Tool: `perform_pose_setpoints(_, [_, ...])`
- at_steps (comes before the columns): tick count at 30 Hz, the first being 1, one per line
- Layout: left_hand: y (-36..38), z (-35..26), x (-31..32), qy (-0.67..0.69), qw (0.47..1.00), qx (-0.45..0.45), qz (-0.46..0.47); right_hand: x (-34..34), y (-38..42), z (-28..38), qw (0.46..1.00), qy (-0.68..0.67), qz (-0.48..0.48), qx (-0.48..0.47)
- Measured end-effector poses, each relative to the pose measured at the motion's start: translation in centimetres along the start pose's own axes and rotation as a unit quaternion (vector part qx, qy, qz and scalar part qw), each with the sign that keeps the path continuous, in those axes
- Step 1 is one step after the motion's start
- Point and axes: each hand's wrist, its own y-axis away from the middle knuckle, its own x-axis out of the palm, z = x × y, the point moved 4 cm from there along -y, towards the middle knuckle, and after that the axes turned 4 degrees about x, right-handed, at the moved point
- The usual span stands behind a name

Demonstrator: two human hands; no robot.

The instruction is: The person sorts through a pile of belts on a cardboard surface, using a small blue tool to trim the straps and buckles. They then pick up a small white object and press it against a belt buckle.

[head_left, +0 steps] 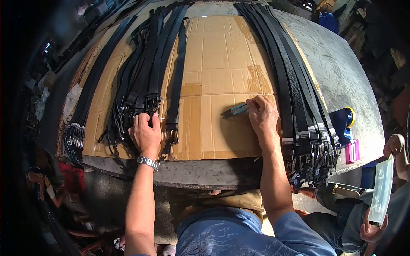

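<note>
My left hand (pixel 145 133) presses down on a black belt (pixel 150 81) just below its buckle (pixel 152 102), among a pile of black belts (pixel 132 72) on the left of the cardboard sheet (pixel 218 59). A single black belt (pixel 177 77) lies just right of it, its buckle (pixel 171 135) beside my fingers. My right hand (pixel 262 114) rests on the cardboard and grips a pair of blue-handled pliers (pixel 233 111) pointing left. A wristwatch (pixel 147 162) is on my left wrist.
Several black belts (pixel 290 89) with buckles hanging over the table edge lie along the right. More belts (pixel 92 85) run down the far left. A blue and yellow tape roll (pixel 345 118) and a pink object (pixel 352 151) sit at right. Another person's hands hold a clear plastic bag (pixel 381 190).
</note>
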Motion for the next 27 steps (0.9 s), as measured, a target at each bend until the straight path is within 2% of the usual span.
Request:
perform_pose_setpoints(7, [0.0,0.1,0.0,-0.004,1.000,0.005,0.002,-0.2,0.1,1.0,0.998,-0.033,0.047,0.027])
perform_pose_setpoints(9, [0.0,0.1,0.1,-0.003,1.000,0.000,0.007,0.2,0.4,1.7,0.991,-0.077,0.075,0.073])
perform_pose_setpoints(13, [0.1,0.0,-0.1,0.006,1.000,0.000,0.003,0.7,0.7,1.4,0.984,-0.122,0.084,0.096])
perform_pose_setpoints(15, [0.1,0.1,0.0,0.010,1.000,-0.005,0.006,0.3,0.4,1.1,0.968,-0.163,0.091,0.170])
perform_pose_setpoints(20, [0.1,0.2,0.1,0.012,1.000,-0.007,0.009,0.4,0.0,0.0,0.959,-0.212,0.068,0.173])
perform_pose_setpoints(27, [0.0,0.2,0.1,0.009,1.000,-0.003,0.005,1.1,0.6,1.0,0.949,-0.251,0.102,0.161])
